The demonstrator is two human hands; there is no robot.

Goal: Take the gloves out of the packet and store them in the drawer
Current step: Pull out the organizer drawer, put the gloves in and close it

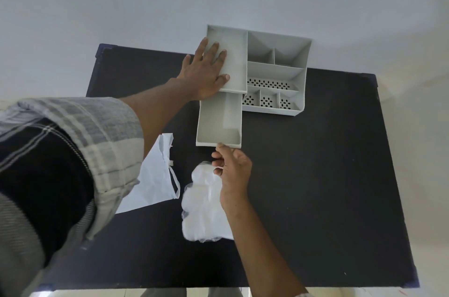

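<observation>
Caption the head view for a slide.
Left hand steadies the grey organiser while the right hand grips the open, empty drawer's front.

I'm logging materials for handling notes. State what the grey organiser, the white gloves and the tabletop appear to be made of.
Grey compartmented desk organiser: probably matte moulded plastic, judging by its thin, even walls and perforated floors.
Crumpled translucent white gloves: likely thin disposable plastic film, wrinkled and faintly see-through at the edges.
Black rectangular tabletop: dull, slightly grainy, with no reflections; possibly fabric or a textured laminate, I cannot tell which.
</observation>
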